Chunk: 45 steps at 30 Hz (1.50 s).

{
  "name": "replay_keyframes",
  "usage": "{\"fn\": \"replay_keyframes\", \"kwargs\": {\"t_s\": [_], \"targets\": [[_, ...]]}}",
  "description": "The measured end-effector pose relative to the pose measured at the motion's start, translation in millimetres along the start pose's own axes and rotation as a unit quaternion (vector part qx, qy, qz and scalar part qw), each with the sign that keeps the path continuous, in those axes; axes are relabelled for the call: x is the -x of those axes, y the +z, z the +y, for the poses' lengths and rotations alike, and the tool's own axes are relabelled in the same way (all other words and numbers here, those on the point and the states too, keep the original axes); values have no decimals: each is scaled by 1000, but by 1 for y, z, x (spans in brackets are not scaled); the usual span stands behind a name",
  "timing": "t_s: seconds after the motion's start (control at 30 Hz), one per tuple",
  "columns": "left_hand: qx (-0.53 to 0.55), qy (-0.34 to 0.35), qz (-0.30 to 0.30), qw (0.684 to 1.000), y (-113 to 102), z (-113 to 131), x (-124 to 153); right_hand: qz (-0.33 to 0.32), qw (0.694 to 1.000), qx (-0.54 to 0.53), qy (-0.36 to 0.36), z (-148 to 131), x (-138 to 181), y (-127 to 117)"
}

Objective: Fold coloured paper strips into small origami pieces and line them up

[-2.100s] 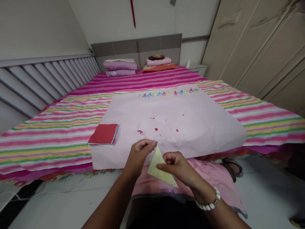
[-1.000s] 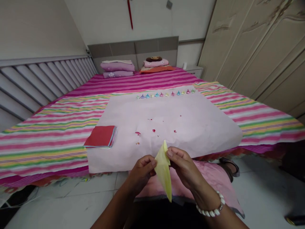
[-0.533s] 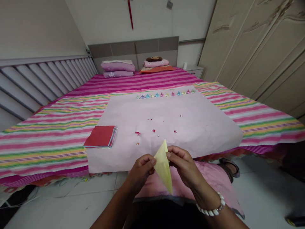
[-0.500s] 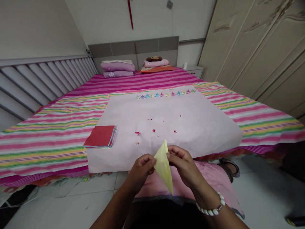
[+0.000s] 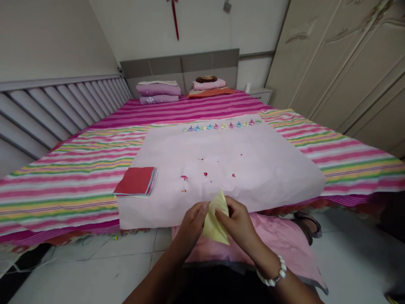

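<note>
A folded piece of yellow paper (image 5: 215, 226) is held between my two hands, just past the near edge of the white sheet (image 5: 171, 147) on the bed. My left hand (image 5: 194, 219) pinches its left side. On the right, my right hand (image 5: 236, 219) grips it with the thumb lying across its face and the fingers behind. Part of the paper is hidden by the hands. To the left lies a stack of coloured paper (image 5: 135, 181), red on top. Along the sheet's far edge runs a row of small folded paper pieces (image 5: 216, 126) in several colours.
Small red scraps (image 5: 205, 174) are scattered over the middle of the sheet. Beneath my hands is a pink pillow (image 5: 278, 240). Folded purple bedding (image 5: 160, 89) sits by the headboard (image 5: 209, 63). A wardrobe (image 5: 341, 76) stands on the right and a foot in a shoe (image 5: 310, 223) shows below.
The yellow paper has changed from a long pointed triangle to a shorter, wider shape. My right thumb has moved across its front, and the view has shifted slightly.
</note>
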<state>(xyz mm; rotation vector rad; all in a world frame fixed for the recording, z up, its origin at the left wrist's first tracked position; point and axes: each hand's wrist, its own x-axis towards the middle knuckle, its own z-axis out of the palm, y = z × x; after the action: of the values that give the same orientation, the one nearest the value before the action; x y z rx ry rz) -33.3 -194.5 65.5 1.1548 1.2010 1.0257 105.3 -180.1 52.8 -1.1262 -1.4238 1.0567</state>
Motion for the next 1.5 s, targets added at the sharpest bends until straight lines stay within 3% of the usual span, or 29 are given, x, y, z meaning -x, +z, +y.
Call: {"fn": "replay_keyframes", "kwargs": {"t_s": [0.1,0.27,0.33,0.53,0.63,0.8,0.93,1.1,1.2,1.37,1.5], "targets": [[-7,8,-14,1000,4,0,1,13,995,73,-60,1,1,1],[19,-29,-16,999,7,-2,4,16,989,96,-115,-6,3,-1],[24,-30,-12,999,6,-1,5,16,988,96,-121,-8,3,-1],[-51,25,74,996,2,4,4,-4,994,34,-107,-6,3,1],[-28,27,66,997,1,5,2,-2,995,-5,-104,-3,3,0],[70,-20,2,997,0,11,1,-7,994,-100,-39,-6,1,-4],[78,-31,-15,996,-4,20,3,-21,988,-154,20,-13,0,-9],[99,-63,-57,991,-14,22,6,-39,986,-162,17,-15,1,-15],[83,-27,-28,996,-17,19,5,-54,969,-235,50,-13,1,-14],[36,70,41,996,-13,12,2,-57,911,-378,151,-16,0,-9],[-1,102,23,995,-9,10,7,-68,904,-382,182,-20,-1,-6]]}}
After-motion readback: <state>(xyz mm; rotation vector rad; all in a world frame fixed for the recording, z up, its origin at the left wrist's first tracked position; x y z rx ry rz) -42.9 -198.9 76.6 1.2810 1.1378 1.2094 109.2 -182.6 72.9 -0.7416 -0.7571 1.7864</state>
